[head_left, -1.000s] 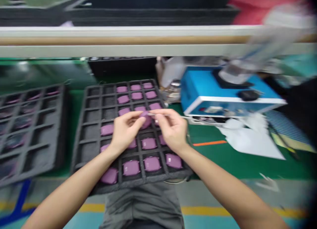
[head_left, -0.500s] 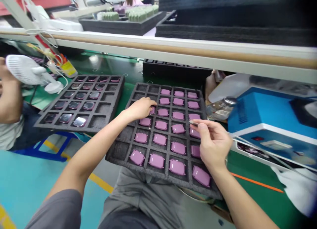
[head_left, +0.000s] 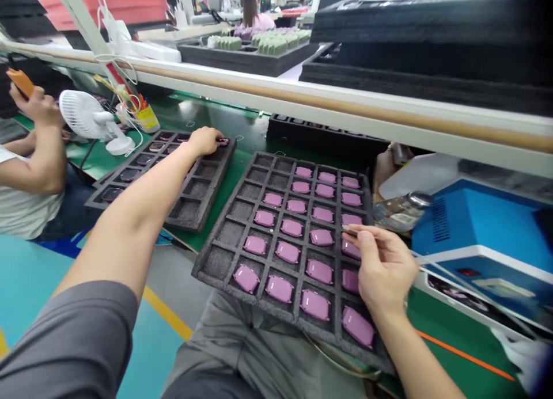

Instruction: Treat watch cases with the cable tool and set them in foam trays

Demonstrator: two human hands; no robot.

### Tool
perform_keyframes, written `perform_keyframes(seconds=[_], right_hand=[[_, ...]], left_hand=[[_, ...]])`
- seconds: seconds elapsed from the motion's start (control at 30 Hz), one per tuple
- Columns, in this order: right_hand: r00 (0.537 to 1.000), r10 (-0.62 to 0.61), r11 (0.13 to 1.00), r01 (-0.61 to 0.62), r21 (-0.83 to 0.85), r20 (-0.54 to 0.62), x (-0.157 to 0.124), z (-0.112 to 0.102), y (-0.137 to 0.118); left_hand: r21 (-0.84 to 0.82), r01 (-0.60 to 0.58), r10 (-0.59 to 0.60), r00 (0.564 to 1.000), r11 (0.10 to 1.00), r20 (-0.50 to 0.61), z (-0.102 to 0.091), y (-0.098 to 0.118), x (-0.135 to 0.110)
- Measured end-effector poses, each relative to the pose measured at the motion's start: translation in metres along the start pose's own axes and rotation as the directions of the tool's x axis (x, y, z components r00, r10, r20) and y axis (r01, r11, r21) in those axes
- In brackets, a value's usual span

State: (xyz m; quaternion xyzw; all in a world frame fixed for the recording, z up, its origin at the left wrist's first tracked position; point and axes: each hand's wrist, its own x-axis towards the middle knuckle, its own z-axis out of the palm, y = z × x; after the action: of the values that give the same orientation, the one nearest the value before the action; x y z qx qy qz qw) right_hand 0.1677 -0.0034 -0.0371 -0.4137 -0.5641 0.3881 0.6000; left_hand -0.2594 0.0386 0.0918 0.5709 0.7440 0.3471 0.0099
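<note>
My left hand (head_left: 206, 141) reaches to the far right corner of the left black foam tray (head_left: 188, 213). Its fingertips are closed on a small purple-edged watch case (head_left: 223, 141) in that corner compartment; the grip is partly hidden. My right hand (head_left: 384, 266) is pinched around a slim metal tool (head_left: 351, 231), whose kind I cannot make out. It hovers over the right edge of the nearer foam tray (head_left: 203, 272). Purple watch cases (head_left: 287, 251) lie back side up in most of that tray's compartments; its left-hand compartments are bare. My left forearm hides much of the left tray.
A blue machine (head_left: 484, 232) and a glass jar (head_left: 404, 211) stand at the right. A white fan (head_left: 82, 114) is at the left, beside a co-worker's arm (head_left: 47, 145). A shelf edge (head_left: 276, 102) crosses above the bench. An orange stick (head_left: 466, 354) lies at right.
My left hand has left a purple case in the nearer tray and moved left and away to the left tray's far corner. My right hand keeps its place with the tool. The view has turned left.
</note>
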Motion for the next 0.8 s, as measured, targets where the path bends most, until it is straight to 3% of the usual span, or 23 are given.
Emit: perform_keyframes(seconds=[0.13,0.27,0.37,0.47,0.53,0.6,0.7,0.8], right_hand=[[1.000,0.009,1.000,-0.009,0.011,0.023,0.001,0.000,-0.001],[1.000,0.009,1.000,-0.010,0.027,0.026,0.002,0.003,-0.005],[1.000,0.002,0.997,-0.002,0.072,0.000,0.002,0.005,-0.009],[0.999,-0.027,0.996,0.030,0.082,-0.041,0.005,0.006,-0.013],[0.996,-0.054,0.995,0.059,0.075,-0.064,0.010,0.005,-0.014],[0.992,-0.078,0.994,0.085,0.071,-0.096,0.014,0.004,-0.011],[0.988,-0.108,0.991,0.115,0.063,-0.109,0.017,0.002,-0.007],[0.991,-0.106,0.993,0.110,0.045,-0.081,0.015,0.001,-0.006]], left_hand=[[0.164,-0.003,-0.020,0.990,0.986,0.136,-0.002,-0.002,0.006],[0.104,0.031,-0.034,0.999,0.994,0.034,0.001,0.029,-0.014],[-0.012,-0.082,0.083,0.995,0.997,0.059,0.031,0.074,-0.048],[-0.220,-0.176,0.222,0.953,0.960,0.206,0.082,0.122,-0.092],[-0.507,-0.064,0.250,0.918,0.860,0.308,0.115,0.150,-0.118],[-0.691,0.119,0.240,0.885,0.713,0.400,0.140,0.169,-0.135],[-0.776,0.302,0.198,0.857,0.553,0.475,0.159,0.179,-0.147],[-0.803,0.363,0.140,0.869,0.472,0.475,0.164,0.177,-0.153]])
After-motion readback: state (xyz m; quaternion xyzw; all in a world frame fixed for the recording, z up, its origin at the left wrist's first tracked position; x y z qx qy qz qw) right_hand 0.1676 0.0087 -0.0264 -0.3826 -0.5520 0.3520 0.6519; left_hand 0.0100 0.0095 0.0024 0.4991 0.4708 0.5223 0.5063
